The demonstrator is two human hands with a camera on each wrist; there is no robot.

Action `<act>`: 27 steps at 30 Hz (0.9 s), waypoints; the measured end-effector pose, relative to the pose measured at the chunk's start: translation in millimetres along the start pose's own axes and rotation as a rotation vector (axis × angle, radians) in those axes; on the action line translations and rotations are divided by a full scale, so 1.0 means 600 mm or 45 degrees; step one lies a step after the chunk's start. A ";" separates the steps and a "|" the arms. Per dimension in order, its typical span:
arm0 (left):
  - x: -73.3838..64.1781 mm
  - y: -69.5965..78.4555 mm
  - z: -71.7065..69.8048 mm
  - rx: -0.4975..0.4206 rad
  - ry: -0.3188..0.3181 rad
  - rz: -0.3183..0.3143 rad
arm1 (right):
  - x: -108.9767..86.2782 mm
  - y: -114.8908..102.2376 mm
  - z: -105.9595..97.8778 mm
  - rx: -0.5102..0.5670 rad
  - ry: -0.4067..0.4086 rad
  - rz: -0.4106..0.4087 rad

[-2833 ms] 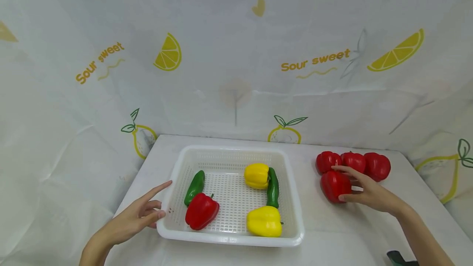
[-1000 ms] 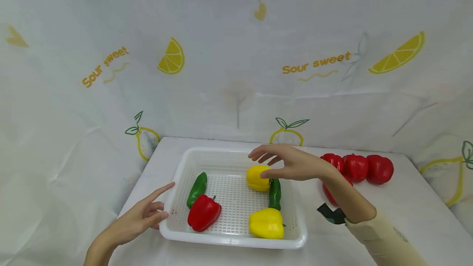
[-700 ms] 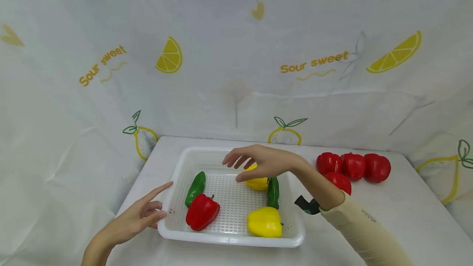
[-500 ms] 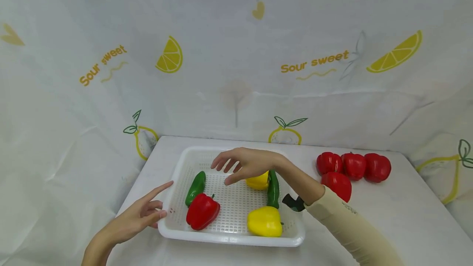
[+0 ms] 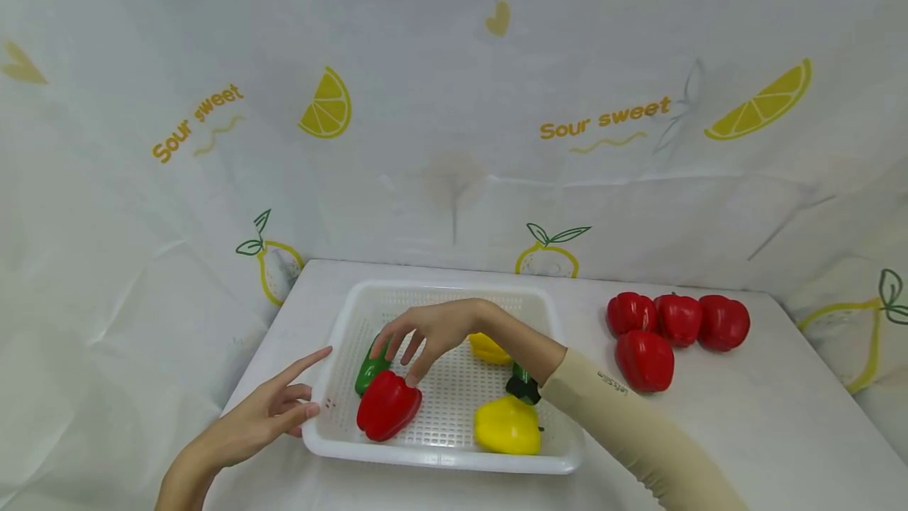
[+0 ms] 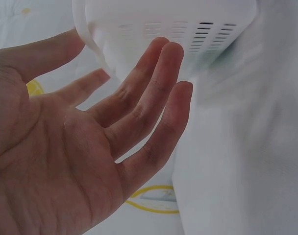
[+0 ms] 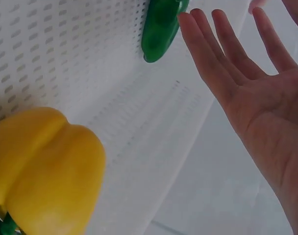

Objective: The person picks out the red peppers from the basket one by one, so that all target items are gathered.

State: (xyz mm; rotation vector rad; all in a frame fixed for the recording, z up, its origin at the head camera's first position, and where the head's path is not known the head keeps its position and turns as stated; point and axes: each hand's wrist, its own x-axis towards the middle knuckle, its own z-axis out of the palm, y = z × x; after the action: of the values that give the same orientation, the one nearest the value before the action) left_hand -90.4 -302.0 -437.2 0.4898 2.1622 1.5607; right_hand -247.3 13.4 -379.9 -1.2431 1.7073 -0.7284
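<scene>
A white perforated basket [image 5: 440, 460] holds a red bell pepper [image 5: 386, 410], a long green pepper [image 5: 370, 375] beside it, and two yellow bell peppers at the right. My right hand [image 5: 434, 331] hovers over the red bell pepper and the green pepper, thumb and fingers spread, with nothing held. In the right wrist view its fingertips are close to the green pepper [image 7: 161, 30]; whether they touch cannot be told. My left hand [image 5: 258, 420] stays at the basket's left side. In the left wrist view its thumb touches the rim, and the other extended fingers lie near the slotted wall.
Several red bell peppers [image 5: 645, 361] sit grouped on the white table [image 5: 738, 416] right of the basket. My right forearm crosses the basket, partly hiding the rear yellow bell pepper [image 5: 488, 349] and another green pepper [image 5: 521, 373]. A printed sheet [image 5: 454, 140] hangs behind.
My right hand has left the red bell peppers on the table, travelled left across the basket, and come down over its left contents. The left hand has stayed at the rim.
</scene>
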 end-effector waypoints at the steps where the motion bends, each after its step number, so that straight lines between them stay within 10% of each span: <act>1: 0.000 0.000 0.000 -0.003 -0.004 0.009 | 0.005 0.001 0.002 0.008 -0.020 0.019; 13: -0.003 -0.001 -0.001 -0.007 -0.014 0.035 | 0.034 0.014 0.026 0.142 -0.124 0.308; 27: -0.001 0.001 -0.001 0.033 0.015 -0.009 | 0.039 0.016 0.028 0.066 -0.164 0.286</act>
State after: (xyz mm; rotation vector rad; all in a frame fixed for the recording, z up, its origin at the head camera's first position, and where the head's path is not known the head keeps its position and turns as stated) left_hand -89.8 -302.4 -436.1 0.4814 2.1933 1.5374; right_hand -239.0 -4.9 -402.9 -1.0201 1.6778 -0.5431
